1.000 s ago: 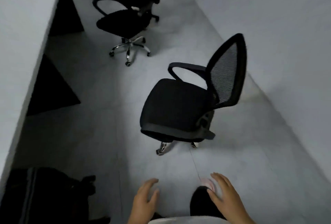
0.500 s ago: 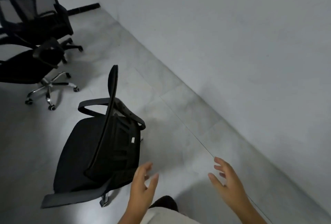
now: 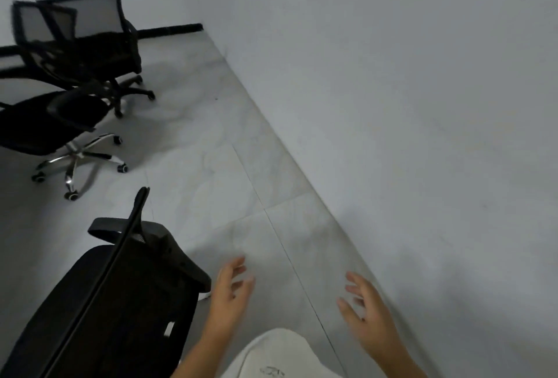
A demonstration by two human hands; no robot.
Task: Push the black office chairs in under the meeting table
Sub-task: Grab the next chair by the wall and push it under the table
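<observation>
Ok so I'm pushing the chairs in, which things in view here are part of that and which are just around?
Part of the job:
nearest chair
chrome-base chair
far chair
left hand, open, beside the nearest chair's back
right hand, open, holding nothing

Just around:
floor tiles
wall
black skirting

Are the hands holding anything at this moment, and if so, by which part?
Nothing is held. The left hand and right hand are both open with fingers spread above the floor; the left is close to the nearest chair's backrest but not gripping it.
</observation>
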